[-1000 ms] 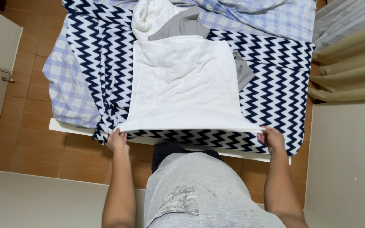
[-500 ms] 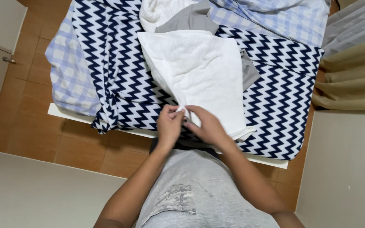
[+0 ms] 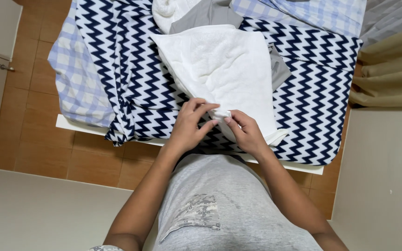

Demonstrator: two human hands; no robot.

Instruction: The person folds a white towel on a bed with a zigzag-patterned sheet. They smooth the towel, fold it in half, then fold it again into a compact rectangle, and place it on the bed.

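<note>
Corners of the white towel (image 3: pixel 224 69), folded in half on the zigzag blanket (image 3: pixel 312 88), meet pinched between your left hand (image 3: pixel 189 128) and right hand (image 3: pixel 247 135); align both 2 edges squarely, then smooth flat

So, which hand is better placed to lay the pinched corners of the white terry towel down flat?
Probably the right hand: it sits over the white terry towel, fingers on its near corner. The left hand meets that corner from the side, mostly above the navy zigzag blanket.
</note>
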